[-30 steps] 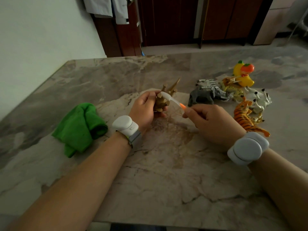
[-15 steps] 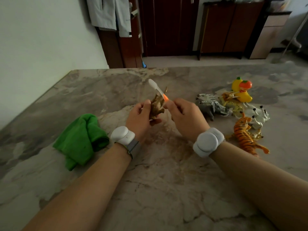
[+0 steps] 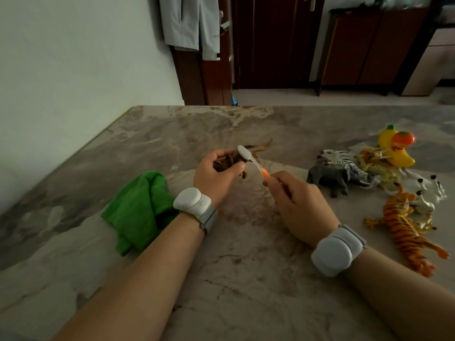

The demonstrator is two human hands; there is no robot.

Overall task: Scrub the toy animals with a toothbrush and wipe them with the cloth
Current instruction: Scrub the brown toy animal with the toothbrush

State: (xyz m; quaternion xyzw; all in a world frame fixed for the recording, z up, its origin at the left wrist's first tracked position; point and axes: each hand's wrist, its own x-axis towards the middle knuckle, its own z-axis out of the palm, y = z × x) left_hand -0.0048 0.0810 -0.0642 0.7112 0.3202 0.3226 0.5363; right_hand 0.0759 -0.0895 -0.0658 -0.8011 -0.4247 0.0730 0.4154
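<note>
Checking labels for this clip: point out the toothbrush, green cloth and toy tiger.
toothbrush (image 3: 244, 154), head view, on its white brush head.
green cloth (image 3: 140, 206), head view, middle of its folds.
toy tiger (image 3: 403, 228), head view, on its striped back.

A marble table (image 3: 246, 279) with brown and grey veining fills the foreground. A plain pale wall (image 3: 73, 57) runs along its left side. Beyond the table, a light garment (image 3: 189, 23) hangs beside a dark wooden door (image 3: 270, 40), with a dark cabinet (image 3: 369, 45) to the right on a light floor (image 3: 283, 97).

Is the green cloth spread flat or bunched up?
Bunched up: the green cloth lies in thick rumpled folds on the marble table.
</note>
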